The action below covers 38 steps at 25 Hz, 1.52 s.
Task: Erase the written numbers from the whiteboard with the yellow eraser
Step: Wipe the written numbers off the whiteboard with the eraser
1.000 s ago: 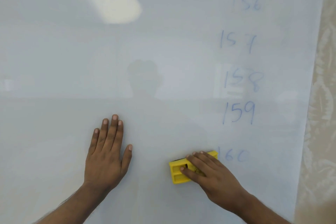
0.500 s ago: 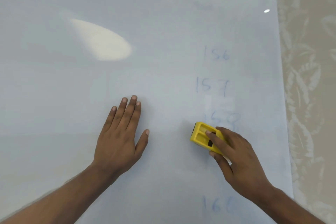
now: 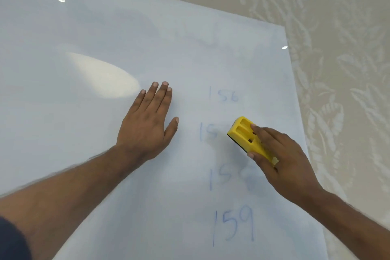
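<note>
A white whiteboard (image 3: 84,133) fills most of the view. A column of faint blue numbers runs down its right side: 156 (image 3: 224,95), a partly wiped 157 (image 3: 207,132), a smeared 158 (image 3: 226,176) and a clear 159 (image 3: 233,225). My right hand (image 3: 280,160) grips the yellow eraser (image 3: 245,134) between thumb and fingers and holds it on the board over the right part of 157. My left hand (image 3: 147,124) lies flat on the board with straight fingers, left of the numbers.
Beige wallpaper with a pale leaf pattern (image 3: 341,69) surrounds the board at the top and right. The board's right edge (image 3: 295,95) runs close to the number column. A bright light reflection (image 3: 101,76) sits on the board at the left.
My right hand has carried the eraser up the column from 160 past 158 to 157, smearing 158 and part of 157. The view has tilted upward. My left hand has stayed flat on the board.
</note>
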Tool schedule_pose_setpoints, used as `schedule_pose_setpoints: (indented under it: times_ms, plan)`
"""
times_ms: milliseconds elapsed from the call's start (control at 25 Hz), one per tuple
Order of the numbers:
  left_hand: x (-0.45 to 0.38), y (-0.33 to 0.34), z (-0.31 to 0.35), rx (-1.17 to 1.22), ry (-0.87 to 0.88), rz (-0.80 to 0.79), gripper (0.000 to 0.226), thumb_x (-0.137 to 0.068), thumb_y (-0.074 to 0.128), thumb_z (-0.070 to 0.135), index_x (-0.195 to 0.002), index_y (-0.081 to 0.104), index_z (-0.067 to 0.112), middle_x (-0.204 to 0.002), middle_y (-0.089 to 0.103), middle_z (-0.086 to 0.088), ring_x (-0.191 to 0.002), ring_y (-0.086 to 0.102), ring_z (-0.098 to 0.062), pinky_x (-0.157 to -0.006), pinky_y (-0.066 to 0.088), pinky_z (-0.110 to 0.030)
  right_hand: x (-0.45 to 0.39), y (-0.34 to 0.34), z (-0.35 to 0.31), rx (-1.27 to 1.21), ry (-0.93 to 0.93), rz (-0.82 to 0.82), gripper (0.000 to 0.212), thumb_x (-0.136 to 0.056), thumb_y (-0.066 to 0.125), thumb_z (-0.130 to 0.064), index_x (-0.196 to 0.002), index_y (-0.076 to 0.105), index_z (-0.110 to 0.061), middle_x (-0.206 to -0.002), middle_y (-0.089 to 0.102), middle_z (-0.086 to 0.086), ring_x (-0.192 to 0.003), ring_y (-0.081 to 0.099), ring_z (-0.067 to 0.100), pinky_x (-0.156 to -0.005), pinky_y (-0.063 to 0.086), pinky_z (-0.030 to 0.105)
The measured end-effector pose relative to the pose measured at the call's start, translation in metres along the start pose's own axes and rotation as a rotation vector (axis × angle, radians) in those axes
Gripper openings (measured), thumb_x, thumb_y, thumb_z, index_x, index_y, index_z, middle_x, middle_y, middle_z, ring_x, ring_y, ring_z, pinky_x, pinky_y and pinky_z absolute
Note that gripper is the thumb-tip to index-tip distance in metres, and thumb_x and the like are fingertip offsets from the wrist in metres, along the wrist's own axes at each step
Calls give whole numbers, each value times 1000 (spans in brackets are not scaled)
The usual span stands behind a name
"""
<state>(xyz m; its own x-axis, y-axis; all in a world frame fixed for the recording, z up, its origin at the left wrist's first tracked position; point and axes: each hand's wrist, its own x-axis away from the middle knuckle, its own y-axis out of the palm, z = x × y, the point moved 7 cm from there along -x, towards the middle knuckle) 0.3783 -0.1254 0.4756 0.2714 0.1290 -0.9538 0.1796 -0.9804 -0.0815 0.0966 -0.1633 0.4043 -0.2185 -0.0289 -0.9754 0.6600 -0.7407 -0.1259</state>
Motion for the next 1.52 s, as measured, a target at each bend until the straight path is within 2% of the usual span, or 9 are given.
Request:
schedule_pose_setpoints:
  times_ms: [120,320,440,720,880,1040,1200,1360,1520]
  plan:
    - [-22,10,-2,26,-55,1,73,-100,20,51,-160,14,10,-169,11,-4,-157,5,-20,-128,3,-37,-30,3,16,2,-13,-1,54,-93,53,-39,-144,40,-27,-127,57,-3,-102,55,24,-86,47,41]
    - [-22,27,-4,-11,-89,-13,75,-99,15,54,-160,9,12,-169,2,-1,-157,0,-17,-128,2,-36,-78,22,47,-19,72,24,62,-93,54,-43,-146,37,-16,-124,56,3,-108,50,24,-88,41,34]
    - [-22,27,-6,-33,-85,-15,74,-100,15,54,-160,9,12,-169,2,-1,-157,1,-17,-128,3,-37,-100,38,63,-13,126,37,63,-92,60,-36,-145,38,-8,-131,54,9,-115,49,30,-93,41,40]
    - [-22,26,-3,-49,-83,-12,72,-101,18,51,-160,10,11,-169,3,-2,-157,2,-17,-128,4,-37,-144,56,54,-83,105,126,60,-89,65,-24,-144,41,-18,-142,48,3,-122,47,29,-98,34,40]
    - [-20,24,-2,-59,-84,-15,73,-100,17,51,-160,10,11,-169,4,-2,-157,3,-17,-127,3,-35,-126,63,33,-91,-39,100,58,-91,58,-32,-145,41,-19,-139,50,1,-122,46,24,-98,28,33]
    - [-20,23,-1,-59,-89,-16,73,-100,16,51,-160,11,11,-169,4,-2,-157,3,-17,-128,4,-36,-113,54,42,69,-206,29,57,-92,51,-37,-145,39,-20,-137,51,-1,-120,48,23,-96,26,30]
    - [-19,23,0,-72,-84,-13,72,-100,16,50,-160,12,10,-169,5,-2,-157,5,-18,-128,6,-37,-145,57,33,-53,-25,95,56,-92,61,-27,-144,42,-15,-139,50,4,-127,45,27,-104,30,39]
    - [-18,23,-2,-73,-75,-7,72,-100,17,50,-159,13,10,-169,6,-3,-157,6,-19,-128,8,-38,-152,72,-8,-73,-37,159,53,-95,45,-48,-139,45,-19,-135,51,-2,-126,43,19,-104,28,37]
    - [-16,24,0,-77,-76,-16,72,-100,16,50,-159,13,10,-169,6,-3,-157,6,-19,-128,7,-38,-121,74,-6,-74,-174,134,48,-97,37,-49,-136,47,-23,-130,54,-6,-122,46,16,-101,27,29]
